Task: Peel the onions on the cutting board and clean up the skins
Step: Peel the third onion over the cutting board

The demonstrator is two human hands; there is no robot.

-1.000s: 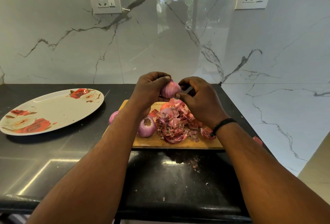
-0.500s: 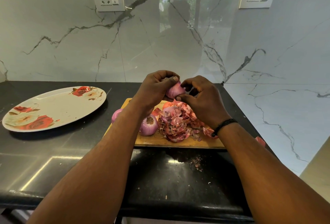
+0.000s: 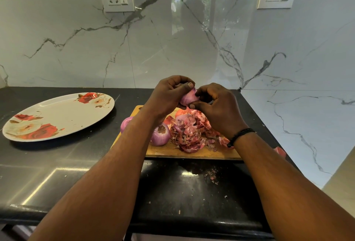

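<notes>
A person holds a red onion (image 3: pixel 189 97) above a wooden cutting board (image 3: pixel 192 152) at the centre of the frame. The left hand (image 3: pixel 169 96) curls around the onion from the left, thumb on top; the right hand (image 3: pixel 217 106) pinches at its right side with thumb and fingertips. The onion's pointed end tilts toward the upper right, its long axis running diagonally between the two hands. Below them a heap of onion skins (image 3: pixel 192 133) covers the board's middle. A peeled onion (image 3: pixel 160 134) sits just left of the heap, cut end facing up, and another onion (image 3: pixel 125 123) shows behind the left forearm. A rose-patterned plate (image 3: pixel 57 115) rests on the black bench (image 3: pixel 57 163) at left.
</notes>
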